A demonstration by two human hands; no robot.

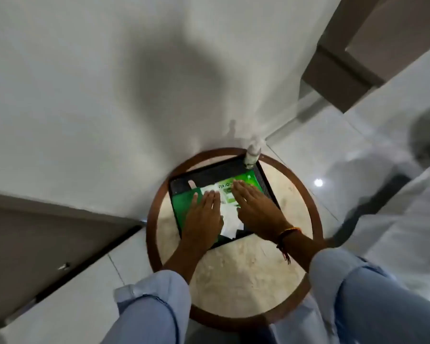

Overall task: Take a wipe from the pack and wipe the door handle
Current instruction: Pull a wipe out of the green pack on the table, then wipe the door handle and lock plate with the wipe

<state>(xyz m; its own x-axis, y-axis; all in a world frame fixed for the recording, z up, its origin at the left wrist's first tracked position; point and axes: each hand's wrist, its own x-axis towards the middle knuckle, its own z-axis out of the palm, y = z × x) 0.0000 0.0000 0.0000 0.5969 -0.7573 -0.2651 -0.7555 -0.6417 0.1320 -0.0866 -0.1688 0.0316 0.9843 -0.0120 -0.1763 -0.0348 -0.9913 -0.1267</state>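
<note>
On a round table (233, 276), green pack (184, 202) lies in a black tray (266, 184). Left hand (204, 214) and right hand (256, 207) rest flat, fingers extended, gripping nothing, likely steadying the pack; white wipe (230, 220) shows between them. Door handle not in view.

Round table (233, 276) stands against the wall (109, 95). Tray (265, 180) sits on its far half. Wipe pack (248, 178) lies in the tray. Small bottle (251, 155) stands at the tray's far corner, by the wall. Left hand (204, 214) and right hand (256, 209) rest flat on the pack, side by side, a loose wipe (230, 223) between them.
</note>
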